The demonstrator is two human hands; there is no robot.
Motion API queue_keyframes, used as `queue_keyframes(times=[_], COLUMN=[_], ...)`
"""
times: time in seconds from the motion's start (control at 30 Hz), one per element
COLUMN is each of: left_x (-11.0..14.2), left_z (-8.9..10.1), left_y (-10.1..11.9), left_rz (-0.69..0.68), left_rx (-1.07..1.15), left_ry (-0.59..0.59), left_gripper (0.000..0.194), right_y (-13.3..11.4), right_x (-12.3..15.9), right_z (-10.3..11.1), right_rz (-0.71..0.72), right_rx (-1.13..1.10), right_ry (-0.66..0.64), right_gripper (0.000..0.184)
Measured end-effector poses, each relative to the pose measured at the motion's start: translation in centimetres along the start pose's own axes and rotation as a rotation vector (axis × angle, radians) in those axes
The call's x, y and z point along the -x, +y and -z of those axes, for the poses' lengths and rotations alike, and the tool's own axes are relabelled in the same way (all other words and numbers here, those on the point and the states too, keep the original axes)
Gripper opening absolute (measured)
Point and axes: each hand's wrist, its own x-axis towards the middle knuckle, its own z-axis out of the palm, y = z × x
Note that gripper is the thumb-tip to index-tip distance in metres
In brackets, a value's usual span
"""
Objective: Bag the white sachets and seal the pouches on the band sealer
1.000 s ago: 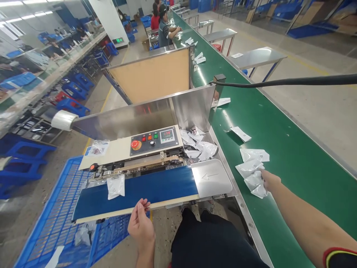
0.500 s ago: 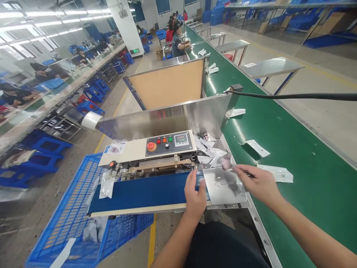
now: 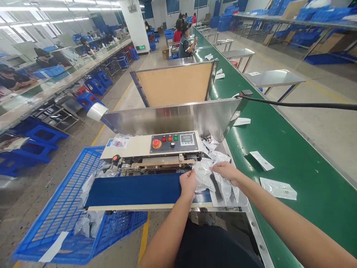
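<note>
"Foil pouch (image 3: 203, 175) in your hands?"

"Yes. My left hand (image 3: 188, 185) and right hand (image 3: 226, 172) hold it, fingers (image 3: 219, 167) clamped on it, over the steel plate (image 3: 230, 201) by the blue belt (image 3: 134, 190)."

"And the band sealer (image 3: 167, 163)?"

"Right ahead, its control panel (image 3: 173, 143) facing me, green conveyor (image 3: 292, 149) on my right."

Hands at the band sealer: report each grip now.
Left hand: closed, holding a translucent white plastic pouch.
Right hand: closed, apparently on the same pouch.
</note>
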Motion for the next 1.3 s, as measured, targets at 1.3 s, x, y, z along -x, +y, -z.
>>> queue_keyframes(times=[1.3], left_x=[0.4], left_z=[3.3], left_y=[1.3], left_rz=[-0.185], left_rx=[-0.205], left_ry=[0.111], left_gripper=[0.055], right_y=[-2.3], right_x=[0.4], right_z=[-1.8], right_rz=[0.003], right_rx=[-0.059], right_ry=[0.059], right_gripper=[0.042])
